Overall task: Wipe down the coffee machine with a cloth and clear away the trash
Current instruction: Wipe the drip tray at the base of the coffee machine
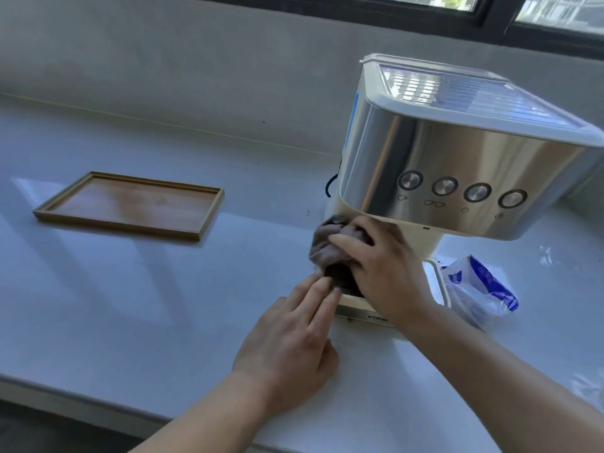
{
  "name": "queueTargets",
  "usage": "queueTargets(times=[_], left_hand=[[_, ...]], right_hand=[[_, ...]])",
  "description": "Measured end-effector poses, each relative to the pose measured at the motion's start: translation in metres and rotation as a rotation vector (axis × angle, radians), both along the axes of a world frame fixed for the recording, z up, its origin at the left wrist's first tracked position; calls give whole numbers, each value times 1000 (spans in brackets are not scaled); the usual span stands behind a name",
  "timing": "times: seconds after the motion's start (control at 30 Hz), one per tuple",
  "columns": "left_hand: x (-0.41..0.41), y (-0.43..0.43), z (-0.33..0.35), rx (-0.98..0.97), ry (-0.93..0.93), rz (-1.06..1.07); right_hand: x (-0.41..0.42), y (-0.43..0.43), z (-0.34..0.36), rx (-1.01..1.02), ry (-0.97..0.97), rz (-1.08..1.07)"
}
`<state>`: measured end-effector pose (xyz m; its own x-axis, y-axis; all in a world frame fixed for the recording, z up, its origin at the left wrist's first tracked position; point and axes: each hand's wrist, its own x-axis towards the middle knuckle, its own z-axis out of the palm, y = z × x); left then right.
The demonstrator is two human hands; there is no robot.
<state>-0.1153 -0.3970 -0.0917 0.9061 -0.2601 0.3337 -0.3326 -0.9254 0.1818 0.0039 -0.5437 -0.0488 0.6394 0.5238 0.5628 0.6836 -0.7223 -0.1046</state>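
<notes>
Out toward the left end of the tabletop (170, 289) I've got a shallow wooden tray (130, 206) lying flat, well apart from the action. Behind the coffee machine (441, 158), at the back edge, a dark cable (329, 186) loops out by the wall, and the window (555, 11) runs along above. A couple of dark specks (307, 212) sit on the white surface just left of the machine. On the machine's right, touching its base, there's a crumpled clear plastic wrapper (480, 286) with blue print, lying on the tabletop. The right forearm crosses in front of the machine's base and hides most of the brand lettering; I only read the first letters. Now the machine itself: toward the right end of the tabletop, near the back edge, brushed steel front with four round buttons (410, 180) in a row, pale cream body and a ribbed top. The cloth (325, 245) is a bunched grey-brown wad, pressed against the machine's lower left side, just under the steel head. The right hand (382, 266) has its fingers curled over the cloth, gripping it. The left hand (294, 338) comes in from below with fingers straight and together, fingertips touching the cloth's lower end at the base, gripping nothing.
</notes>
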Motion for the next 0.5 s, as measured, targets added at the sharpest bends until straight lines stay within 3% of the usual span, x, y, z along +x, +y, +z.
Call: queueTargets(times=[0.07, 0.2, 0.4, 0.5], left_hand=[[1, 0, 1, 4, -6, -3], [0, 1, 2, -13, -6, -9], [1, 1, 1, -25, -11, -9], [0, 1, 2, -32, -25, -3]], right_hand=[[12, 10, 9, -6, -39, -15], [23, -25, 3, -218, -300, -92], [8, -98, -11, 43, 5, -439], [5, -72, -8, 79, 63, -381]])
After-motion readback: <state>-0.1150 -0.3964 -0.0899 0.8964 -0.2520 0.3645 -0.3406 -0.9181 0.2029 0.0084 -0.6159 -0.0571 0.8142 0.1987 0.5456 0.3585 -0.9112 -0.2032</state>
